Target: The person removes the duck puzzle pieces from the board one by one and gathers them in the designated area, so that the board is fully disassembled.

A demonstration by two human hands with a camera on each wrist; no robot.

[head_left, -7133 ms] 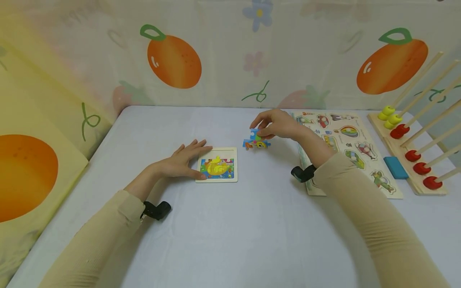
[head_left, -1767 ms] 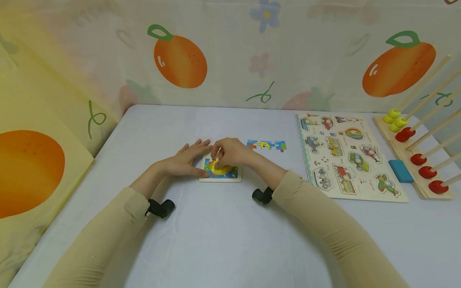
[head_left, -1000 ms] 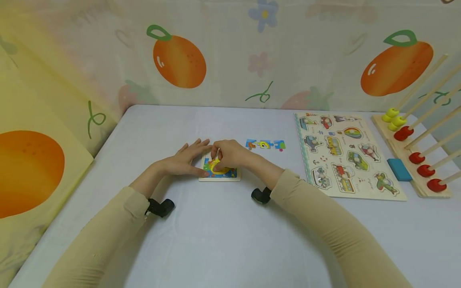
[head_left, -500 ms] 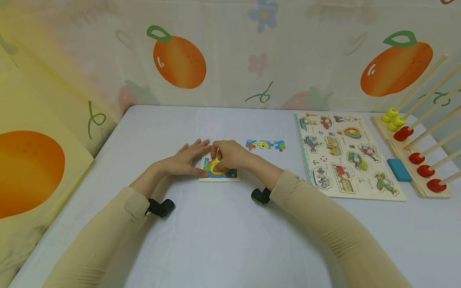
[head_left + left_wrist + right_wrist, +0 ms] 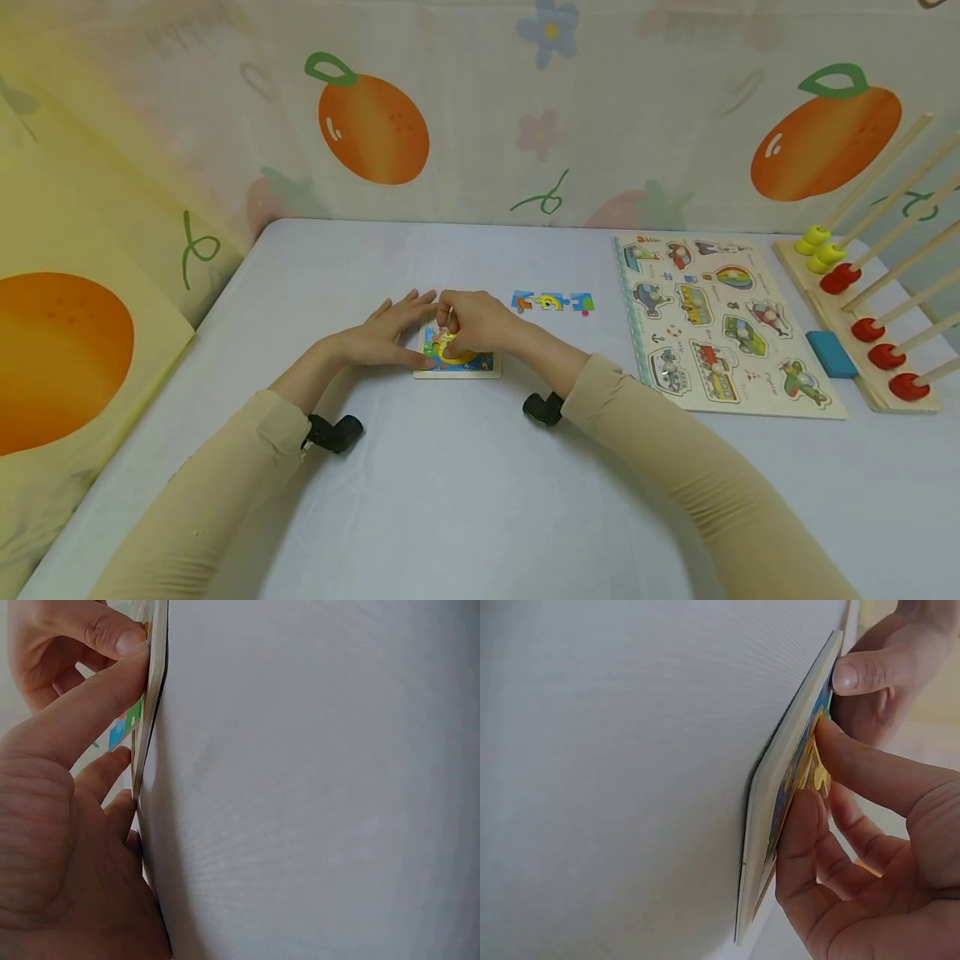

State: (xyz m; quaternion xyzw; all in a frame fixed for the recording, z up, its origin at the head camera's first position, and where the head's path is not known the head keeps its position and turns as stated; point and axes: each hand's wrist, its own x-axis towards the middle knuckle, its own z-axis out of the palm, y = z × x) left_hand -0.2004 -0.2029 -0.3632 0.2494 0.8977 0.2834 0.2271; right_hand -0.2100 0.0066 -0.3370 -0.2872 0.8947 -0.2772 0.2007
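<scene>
The left hand (image 5: 381, 337), spread wide, touches the puzzle (image 5: 474, 364); the curled right hand (image 5: 478, 322) hides part, its grip unclear.

The small puzzle board (image 5: 457, 375) lay flat on the tabletop (image 5: 450, 483), pale-rimmed, its blue and yellow picture partly hidden by fingers (image 5: 799, 832); a yellow puzzle piece (image 5: 820, 774) showed between them. Near the board but apart from it, loose pieces (image 5: 551, 302) lay in a short row, blue with orange, yellow and green patches.
</scene>
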